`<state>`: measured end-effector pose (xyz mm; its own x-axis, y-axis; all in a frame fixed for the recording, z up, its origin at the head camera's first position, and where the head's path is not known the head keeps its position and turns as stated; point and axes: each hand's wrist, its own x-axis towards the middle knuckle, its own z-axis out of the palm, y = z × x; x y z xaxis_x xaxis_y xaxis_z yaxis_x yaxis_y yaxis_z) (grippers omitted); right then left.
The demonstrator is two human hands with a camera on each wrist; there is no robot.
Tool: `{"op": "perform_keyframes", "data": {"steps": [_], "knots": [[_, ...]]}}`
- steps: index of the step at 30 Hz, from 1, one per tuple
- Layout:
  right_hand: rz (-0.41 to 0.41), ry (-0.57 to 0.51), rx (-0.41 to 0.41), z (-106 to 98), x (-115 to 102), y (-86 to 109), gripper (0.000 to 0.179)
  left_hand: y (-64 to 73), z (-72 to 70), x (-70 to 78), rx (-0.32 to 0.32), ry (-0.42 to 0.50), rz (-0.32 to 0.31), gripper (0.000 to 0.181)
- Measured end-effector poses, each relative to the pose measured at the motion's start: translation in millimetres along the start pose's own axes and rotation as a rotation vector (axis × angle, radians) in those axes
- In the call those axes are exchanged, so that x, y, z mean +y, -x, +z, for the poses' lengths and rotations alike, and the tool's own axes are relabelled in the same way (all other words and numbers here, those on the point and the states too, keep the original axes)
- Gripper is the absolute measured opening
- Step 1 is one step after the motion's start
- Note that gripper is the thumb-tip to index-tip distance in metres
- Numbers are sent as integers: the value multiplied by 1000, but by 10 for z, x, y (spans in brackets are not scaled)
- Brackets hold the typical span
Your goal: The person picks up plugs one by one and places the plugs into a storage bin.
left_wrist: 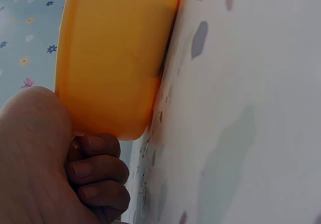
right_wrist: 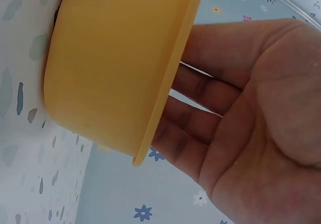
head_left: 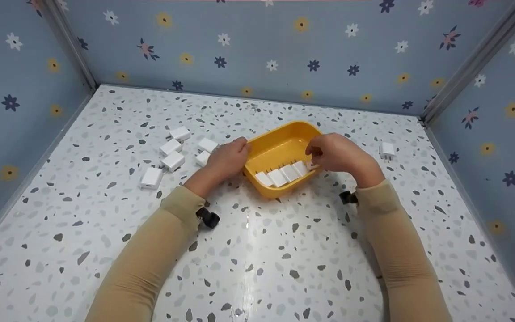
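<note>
A yellow plastic box sits on the speckled table, slightly tilted in the head view. Several white plug chargers stand in a row along its near side, prongs pointing away. My left hand grips the box's left end; in the left wrist view, its curled fingers are against the end wall. Over the right end reaches my right hand, pinching another white charger at the end of the row. The right wrist view shows the fingers going over the rim, their tips hidden behind the wall.
Several loose white chargers lie on the table left of the box, two of them close to my left hand. One more charger lies far right. Flower-patterned panels wall the table at the back and sides.
</note>
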<state>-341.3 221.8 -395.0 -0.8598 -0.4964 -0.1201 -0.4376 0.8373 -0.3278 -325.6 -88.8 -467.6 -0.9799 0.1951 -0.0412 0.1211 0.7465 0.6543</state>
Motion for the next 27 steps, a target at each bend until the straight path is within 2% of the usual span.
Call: {"op": "perform_keyframes", "data": {"steps": [2, 5, 10, 13, 18, 27], "knots": [[3, 18, -20, 0, 1, -2, 23, 2, -2, 1, -1, 0, 0, 37], [11, 45, -40, 1, 3, -4, 19, 4, -6, 5, -3, 1, -1, 37], [-20, 70, -30, 2, 24, -3, 13, 4, -8, 2, -1, -2, -3, 37], [-25, 64, -27, -5, 40, -8, 13, 0, -7, -10, -2, -1, -9, 37], [20, 20, -35, -27, 55, -19, 12, -6, -6, -20, -1, 0, -10, 37], [52, -15, -59, 5, 71, -30, 11, 1, -6, -4, -4, -6, -3, 38]]}}
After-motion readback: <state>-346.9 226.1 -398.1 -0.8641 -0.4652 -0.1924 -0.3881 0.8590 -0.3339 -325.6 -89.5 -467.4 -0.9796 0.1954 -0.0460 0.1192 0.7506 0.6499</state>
